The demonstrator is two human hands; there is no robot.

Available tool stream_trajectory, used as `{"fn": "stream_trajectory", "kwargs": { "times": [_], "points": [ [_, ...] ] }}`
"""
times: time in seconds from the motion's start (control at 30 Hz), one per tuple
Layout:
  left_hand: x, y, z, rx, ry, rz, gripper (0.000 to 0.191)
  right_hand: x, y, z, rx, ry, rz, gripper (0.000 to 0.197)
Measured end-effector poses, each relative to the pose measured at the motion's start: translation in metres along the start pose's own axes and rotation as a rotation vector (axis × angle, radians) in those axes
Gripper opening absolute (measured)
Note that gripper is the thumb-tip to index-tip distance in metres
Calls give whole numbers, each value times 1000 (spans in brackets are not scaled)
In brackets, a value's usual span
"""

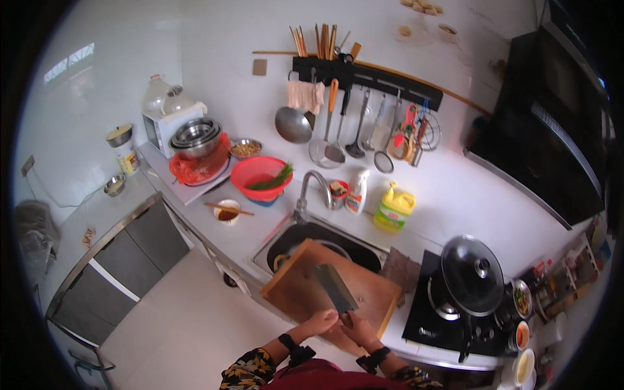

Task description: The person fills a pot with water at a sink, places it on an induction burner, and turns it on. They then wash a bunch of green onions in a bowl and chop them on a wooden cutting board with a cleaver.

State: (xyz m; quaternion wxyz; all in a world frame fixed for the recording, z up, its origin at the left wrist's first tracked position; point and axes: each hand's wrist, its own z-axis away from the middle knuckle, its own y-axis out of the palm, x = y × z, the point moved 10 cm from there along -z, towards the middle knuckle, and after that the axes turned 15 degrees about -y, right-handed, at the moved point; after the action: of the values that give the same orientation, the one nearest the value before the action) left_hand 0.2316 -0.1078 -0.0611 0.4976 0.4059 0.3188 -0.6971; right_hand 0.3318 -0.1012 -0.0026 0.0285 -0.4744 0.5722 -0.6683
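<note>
My right hand (pixel 360 331) grips the handle of a broad-bladed cleaver (pixel 335 286), whose blade points away from me above a wooden cutting board (pixel 287 292). Close beside the handle is my left hand (pixel 321 322), its fingers curled. Whether anything is in those fingers is too small to tell. The board lies partly across the sink (pixel 274 239) and reaches over the counter's front edge. I see no food on its visible surface.
A grey faucet (pixel 312 187) rises behind the sink. To the right, a lidded wok (pixel 472 275) stands on a black gas stove (pixel 424 297), beside a brown cloth (pixel 400 273). Leftward are a bowl of red-brown seasoning (pixel 228 214) and a red basin (pixel 251 170) holding greens (pixel 273 179).
</note>
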Motion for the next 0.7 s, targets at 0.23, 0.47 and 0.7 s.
{"fn": "stream_trajectory", "kwargs": {
  "times": [0.23,0.47,0.7],
  "points": [
    [-28,-22,-16,182,-85,-40,34,-77,-2,-20,-120,73,54,47],
    [-51,-63,-36,320,-72,22,33,-7,-30,-41,-45,-145,246,34],
    [-138,-218,-52,303,153,-73,29,77,-37,-236,-69,-149,-569,30]
  ]
}}
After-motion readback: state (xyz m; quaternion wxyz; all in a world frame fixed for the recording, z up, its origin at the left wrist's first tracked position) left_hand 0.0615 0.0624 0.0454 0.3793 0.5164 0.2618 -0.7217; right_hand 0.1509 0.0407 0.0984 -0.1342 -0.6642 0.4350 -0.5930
